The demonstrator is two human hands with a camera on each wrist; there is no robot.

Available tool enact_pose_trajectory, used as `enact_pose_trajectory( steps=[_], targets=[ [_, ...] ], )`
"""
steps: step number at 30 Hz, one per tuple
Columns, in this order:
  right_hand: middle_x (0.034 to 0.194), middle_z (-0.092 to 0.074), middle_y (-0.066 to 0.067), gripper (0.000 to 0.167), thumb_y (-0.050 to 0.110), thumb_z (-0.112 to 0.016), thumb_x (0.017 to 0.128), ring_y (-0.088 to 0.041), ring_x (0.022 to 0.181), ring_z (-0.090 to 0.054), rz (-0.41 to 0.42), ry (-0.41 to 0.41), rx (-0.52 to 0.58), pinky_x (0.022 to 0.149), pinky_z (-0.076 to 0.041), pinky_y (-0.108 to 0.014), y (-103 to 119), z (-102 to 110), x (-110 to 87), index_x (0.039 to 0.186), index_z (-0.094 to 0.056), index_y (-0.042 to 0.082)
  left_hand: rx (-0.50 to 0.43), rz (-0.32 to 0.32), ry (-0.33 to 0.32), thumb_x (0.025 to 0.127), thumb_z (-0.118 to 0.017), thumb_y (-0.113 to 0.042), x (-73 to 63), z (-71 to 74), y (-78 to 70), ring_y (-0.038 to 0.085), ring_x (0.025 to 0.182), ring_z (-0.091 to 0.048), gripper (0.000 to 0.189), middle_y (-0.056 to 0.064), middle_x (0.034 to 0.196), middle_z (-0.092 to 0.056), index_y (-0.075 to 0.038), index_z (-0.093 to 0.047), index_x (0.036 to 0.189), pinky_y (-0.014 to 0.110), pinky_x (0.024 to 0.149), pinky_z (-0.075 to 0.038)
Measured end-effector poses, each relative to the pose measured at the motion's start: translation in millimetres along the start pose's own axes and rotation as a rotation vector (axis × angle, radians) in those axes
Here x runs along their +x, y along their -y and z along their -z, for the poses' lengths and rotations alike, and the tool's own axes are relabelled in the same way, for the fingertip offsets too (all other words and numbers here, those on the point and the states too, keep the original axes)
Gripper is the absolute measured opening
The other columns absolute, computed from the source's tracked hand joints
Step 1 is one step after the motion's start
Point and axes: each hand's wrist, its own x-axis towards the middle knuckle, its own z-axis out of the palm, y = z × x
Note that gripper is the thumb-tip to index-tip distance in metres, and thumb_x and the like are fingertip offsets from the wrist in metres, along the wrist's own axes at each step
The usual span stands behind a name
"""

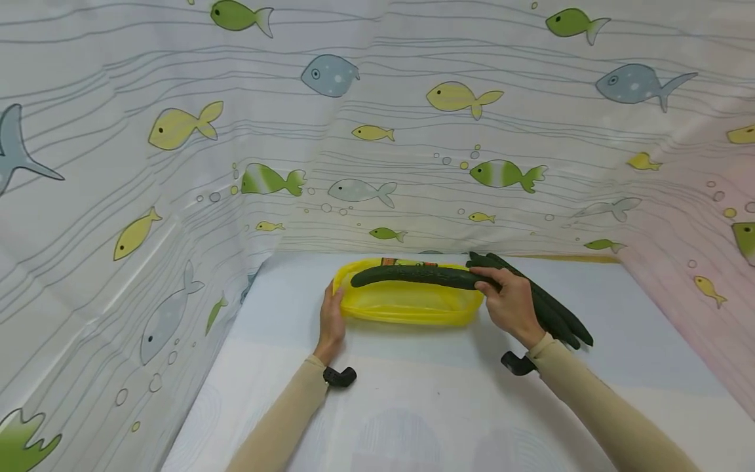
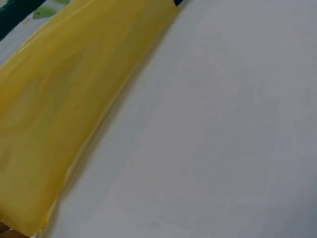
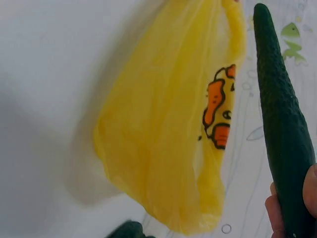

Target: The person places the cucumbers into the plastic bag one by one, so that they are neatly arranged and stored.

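Note:
A yellow plastic bag stands on the table with its mouth spread open upward. My left hand grips the left end of its rim. My right hand holds a long dark green cucumber by its right end, level across the bag's mouth. In the right wrist view the thumb and fingers wrap the lower part of the cucumber, and the bag shows an orange print. The left wrist view has the bag's side; most of the left hand is hidden there.
More cucumbers lie side by side on the white table, right of the bag and beyond the right hand. A fish-patterned curtain hangs behind the table and at both sides.

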Motion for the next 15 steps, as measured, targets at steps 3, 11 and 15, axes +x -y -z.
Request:
enact_pose_trajectory(
  steps=[3, 11, 15],
  targets=[
    [0.088, -0.072, -0.016, 0.028, -0.002, -0.073, 0.094, -0.011, 0.059, -0.039, -0.016, 0.025, 0.014, 0.055, -0.034, -0.027, 2.2, -9.6, -0.7, 0.121, -0.079, 0.001, 0.016, -0.006, -0.001, 0.113, -0.029, -0.047, -0.1, -0.1, -1.0, 0.027, 0.163, -0.024, 0.066, 0.007, 0.175, -0.029, -0.012, -0.026, 0.169, 0.049, 0.133, -0.015],
    [0.102, -0.077, -0.020, 0.028, 0.001, -0.072, 0.096, -0.012, 0.057, -0.034, -0.056, 0.083, 0.028, 0.055, -0.032, -0.028, 5.0, -31.3, 1.6, 0.123, -0.078, 0.003, 0.031, -0.052, -0.027, 0.114, -0.024, -0.045, 1.3, 1.6, -0.2, 0.029, 0.161, -0.027, 0.065, 0.012, 0.172, -0.034, -0.007, -0.030, 0.167, 0.049, 0.132, -0.018],
    [0.102, -0.077, -0.019, 0.027, 0.003, -0.072, 0.097, -0.016, 0.062, -0.042, -0.080, 0.095, 0.022, 0.059, -0.036, -0.030, 6.7, -37.6, 2.6, 0.123, -0.078, 0.002, 0.008, -0.068, -0.045, 0.114, -0.022, -0.045, 1.8, 2.9, 3.1, 0.029, 0.159, -0.031, 0.064, 0.012, 0.169, -0.038, -0.007, -0.034, 0.165, 0.048, 0.132, -0.020]
  ],
)
